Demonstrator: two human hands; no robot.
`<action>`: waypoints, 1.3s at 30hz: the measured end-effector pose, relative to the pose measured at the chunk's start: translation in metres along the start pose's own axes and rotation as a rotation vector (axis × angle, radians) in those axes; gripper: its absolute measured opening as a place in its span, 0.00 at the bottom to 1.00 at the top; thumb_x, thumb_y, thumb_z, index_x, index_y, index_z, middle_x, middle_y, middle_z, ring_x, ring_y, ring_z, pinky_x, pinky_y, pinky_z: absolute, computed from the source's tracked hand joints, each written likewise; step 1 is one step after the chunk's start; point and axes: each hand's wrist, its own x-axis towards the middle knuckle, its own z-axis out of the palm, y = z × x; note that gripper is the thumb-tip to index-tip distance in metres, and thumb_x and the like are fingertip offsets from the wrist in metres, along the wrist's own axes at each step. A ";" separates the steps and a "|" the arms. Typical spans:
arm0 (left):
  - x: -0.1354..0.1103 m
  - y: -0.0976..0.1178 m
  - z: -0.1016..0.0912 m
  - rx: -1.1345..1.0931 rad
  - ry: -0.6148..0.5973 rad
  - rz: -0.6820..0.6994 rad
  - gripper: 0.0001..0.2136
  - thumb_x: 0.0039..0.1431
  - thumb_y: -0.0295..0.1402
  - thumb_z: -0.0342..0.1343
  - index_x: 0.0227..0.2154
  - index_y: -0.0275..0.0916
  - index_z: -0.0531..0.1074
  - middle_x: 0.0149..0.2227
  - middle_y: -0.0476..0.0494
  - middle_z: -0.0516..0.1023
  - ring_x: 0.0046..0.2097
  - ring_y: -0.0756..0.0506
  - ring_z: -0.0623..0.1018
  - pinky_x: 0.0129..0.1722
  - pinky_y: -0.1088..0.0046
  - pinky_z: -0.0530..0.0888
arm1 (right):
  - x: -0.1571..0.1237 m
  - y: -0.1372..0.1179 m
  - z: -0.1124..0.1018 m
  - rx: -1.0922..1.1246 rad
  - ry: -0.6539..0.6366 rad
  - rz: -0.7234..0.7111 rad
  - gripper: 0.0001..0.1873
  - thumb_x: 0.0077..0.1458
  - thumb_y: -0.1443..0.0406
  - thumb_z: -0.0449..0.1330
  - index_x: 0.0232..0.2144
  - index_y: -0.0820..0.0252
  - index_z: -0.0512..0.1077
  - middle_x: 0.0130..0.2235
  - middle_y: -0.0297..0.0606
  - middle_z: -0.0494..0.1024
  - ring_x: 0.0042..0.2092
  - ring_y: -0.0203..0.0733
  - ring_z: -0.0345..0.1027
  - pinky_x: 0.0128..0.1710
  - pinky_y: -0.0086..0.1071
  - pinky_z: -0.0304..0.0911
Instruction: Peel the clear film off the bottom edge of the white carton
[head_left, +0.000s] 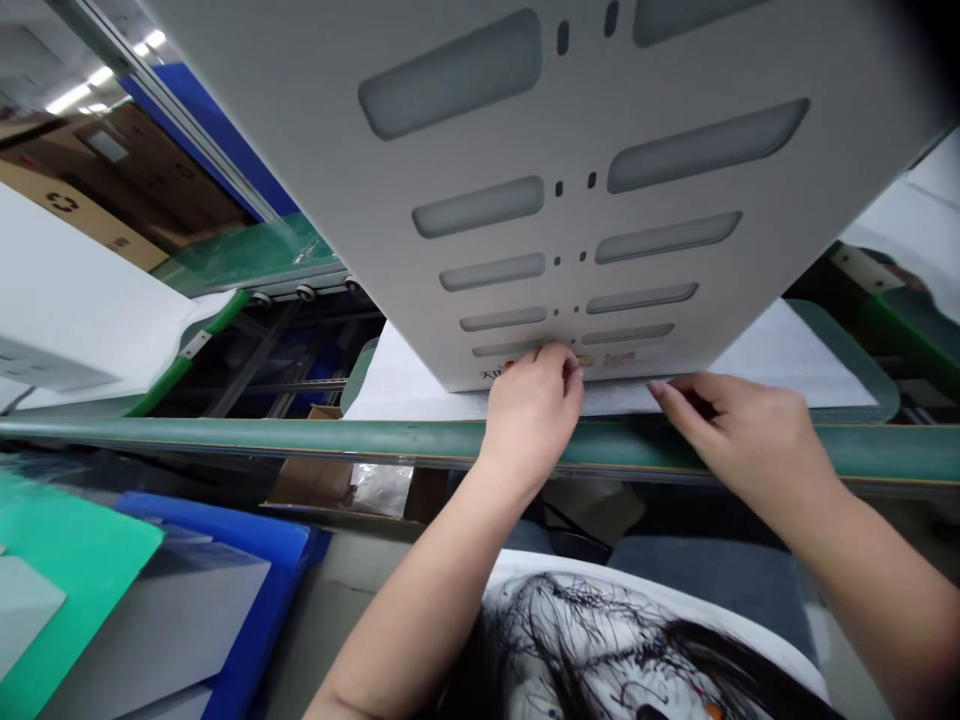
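A tall white panel (570, 220) with rows of rounded slots and small paired holes stands on a white sheet (405, 385). Near its lower edge are printed characters and a small coloured logo (619, 358). My left hand (534, 402) is closed against the panel's lower front, covering part of that print; its fingertips are bent inward and whatever they pinch is hidden. To the right, my right hand (739, 415) is just in front of the panel's bottom edge, thumb and fingertips drawn together. Anything between them is too small to make out.
A green rail (300, 431) runs across in front of me. At left are another white panel (67, 290) on a green-edged carrier and a brown carton (127, 170). Lower left, blue (255, 530) and green (82, 560) sheets hold grey-white pieces. An open cardboard box (315, 483) sits below the rail.
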 end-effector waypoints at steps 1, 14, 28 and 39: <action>0.000 -0.001 0.001 0.000 0.014 0.002 0.03 0.54 0.28 0.50 0.30 0.36 0.68 0.30 0.48 0.74 0.32 0.50 0.73 0.32 0.74 0.67 | 0.003 0.003 0.002 0.004 -0.028 0.036 0.16 0.56 0.57 0.51 0.26 0.62 0.70 0.21 0.33 0.70 0.22 0.33 0.63 0.22 0.27 0.52; 0.004 -0.004 0.009 -0.008 0.084 0.022 0.04 0.55 0.27 0.49 0.30 0.36 0.68 0.31 0.48 0.74 0.33 0.50 0.73 0.34 0.74 0.68 | 0.019 0.012 0.013 -0.025 -0.128 0.163 0.21 0.55 0.53 0.49 0.23 0.62 0.71 0.15 0.37 0.64 0.18 0.35 0.55 0.19 0.28 0.44; 0.006 -0.004 0.009 -0.021 0.092 0.008 0.04 0.55 0.27 0.50 0.29 0.36 0.69 0.30 0.48 0.75 0.32 0.50 0.73 0.33 0.75 0.68 | 0.034 0.005 0.029 -0.180 -0.060 0.064 0.24 0.57 0.54 0.47 0.23 0.64 0.73 0.23 0.41 0.72 0.23 0.40 0.62 0.22 0.30 0.42; 0.007 -0.006 0.010 -0.029 0.099 0.028 0.04 0.55 0.27 0.50 0.29 0.36 0.69 0.30 0.48 0.74 0.31 0.50 0.73 0.33 0.75 0.68 | 0.034 0.008 0.026 -0.174 -0.017 -0.005 0.28 0.58 0.54 0.43 0.19 0.65 0.71 0.19 0.40 0.70 0.21 0.38 0.60 0.22 0.29 0.43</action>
